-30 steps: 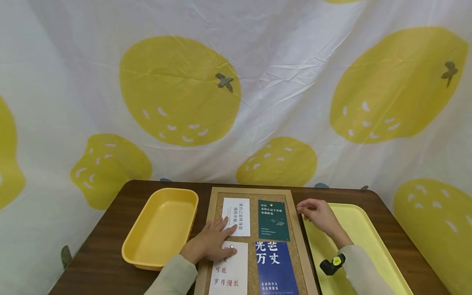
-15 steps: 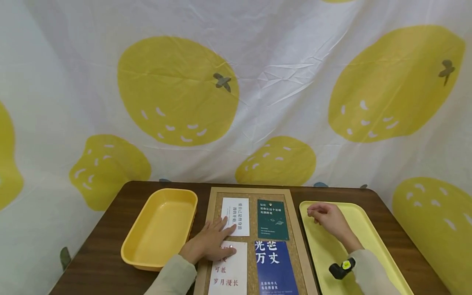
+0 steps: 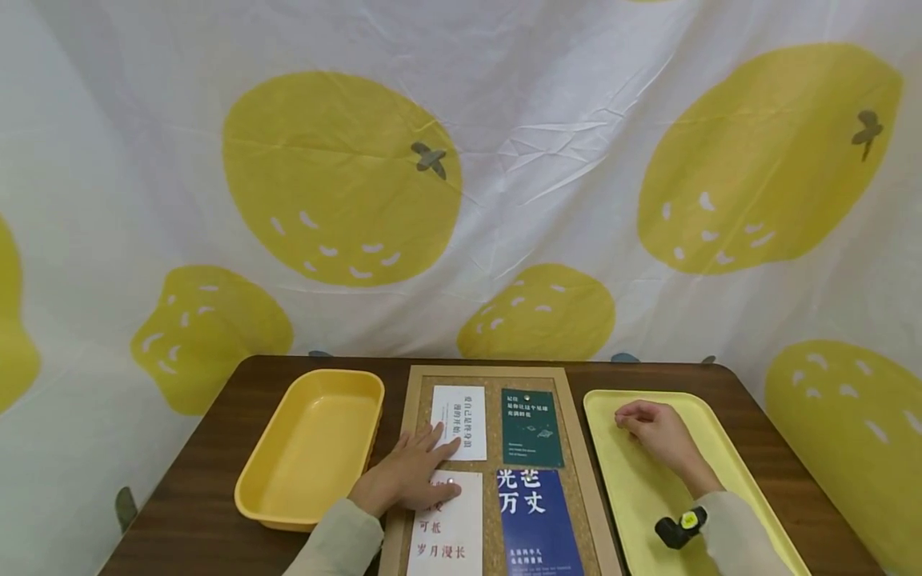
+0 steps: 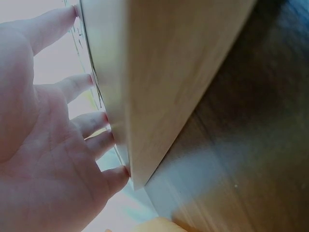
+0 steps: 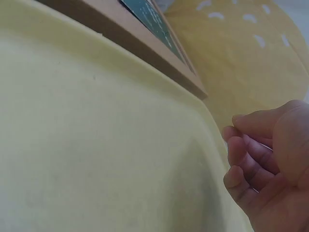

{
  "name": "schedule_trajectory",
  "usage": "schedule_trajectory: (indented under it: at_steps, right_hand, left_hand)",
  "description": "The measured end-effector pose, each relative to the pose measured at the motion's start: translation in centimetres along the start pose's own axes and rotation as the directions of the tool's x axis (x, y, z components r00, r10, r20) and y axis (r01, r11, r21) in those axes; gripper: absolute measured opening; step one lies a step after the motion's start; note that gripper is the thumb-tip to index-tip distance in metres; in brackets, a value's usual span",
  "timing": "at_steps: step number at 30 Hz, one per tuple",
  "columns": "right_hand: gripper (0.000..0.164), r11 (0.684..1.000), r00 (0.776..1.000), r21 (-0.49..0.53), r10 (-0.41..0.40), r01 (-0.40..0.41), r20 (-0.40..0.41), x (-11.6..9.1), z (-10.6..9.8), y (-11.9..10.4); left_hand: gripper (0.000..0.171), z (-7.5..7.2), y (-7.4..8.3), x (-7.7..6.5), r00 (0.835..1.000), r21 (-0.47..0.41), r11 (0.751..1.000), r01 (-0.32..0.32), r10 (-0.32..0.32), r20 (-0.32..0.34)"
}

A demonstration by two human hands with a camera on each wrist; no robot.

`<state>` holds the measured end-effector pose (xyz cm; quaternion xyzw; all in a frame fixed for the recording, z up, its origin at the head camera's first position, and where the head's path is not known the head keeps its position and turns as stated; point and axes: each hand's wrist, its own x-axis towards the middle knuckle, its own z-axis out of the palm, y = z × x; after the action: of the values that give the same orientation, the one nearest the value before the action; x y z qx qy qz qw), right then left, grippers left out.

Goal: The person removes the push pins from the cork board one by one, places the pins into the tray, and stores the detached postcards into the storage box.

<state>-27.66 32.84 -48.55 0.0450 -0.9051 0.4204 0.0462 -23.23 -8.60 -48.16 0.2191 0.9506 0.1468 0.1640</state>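
My left hand (image 3: 409,478) lies with spread fingers on a framed cork board (image 3: 494,432). It touches a white card (image 3: 471,400) at the upper left and a white card with red characters (image 3: 450,540) below it. In the left wrist view its fingertips press along the frame edge (image 4: 159,72). A dark green card (image 3: 531,440) and a blue card (image 3: 540,528) are on the board's right half, each with a small pin at its top. Above the pale yellow tray (image 3: 727,472) my right hand (image 3: 663,432) has curled fingers, thumb against index finger; nothing shows between them.
A deep yellow-orange basin (image 3: 317,448) stands left of the board on the dark wooden table (image 3: 209,480). Behind the table hangs a white cloth (image 3: 533,200) printed with lemons. The tray lies close to the board's right side.
My right hand has moved right, from the board's right edge to over the pale yellow tray, fingers still curled. The left hand has stayed in place on the board.
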Motion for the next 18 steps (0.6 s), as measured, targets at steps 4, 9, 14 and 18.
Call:
schedule_trajectory:
  at_steps: [4,9,14,18]
  right_hand:
    - [0.013,1.000,1.000,0.007,0.009,-0.009,-0.003,-0.2,-0.2,0.5]
    - [0.013,1.000,1.000,0.013,0.023,-0.023,-0.001,-0.4,-0.3,1.0]
    - [0.013,1.000,1.000,0.015,0.026,-0.026,0.003,-0.5,-0.3,1.4]
    - [0.012,1.000,1.000,0.010,0.027,-0.027,-0.003,-0.6,-0.4,1.6]
  left_hand:
    - [0.075,0.1,-0.1,0.1,1.000,-0.006,1.000,0.003,-0.003,0.000]
    - [0.075,0.0,0.0,0.0,1.000,-0.012,1.000,0.004,-0.004,-0.001]
    - [0.074,0.1,0.0,0.0,1.000,-0.019,1.000,0.003,-0.003,-0.002]
    - [0.074,0.1,-0.1,0.1,1.000,-0.021,1.000,0.001,-0.001,-0.002]
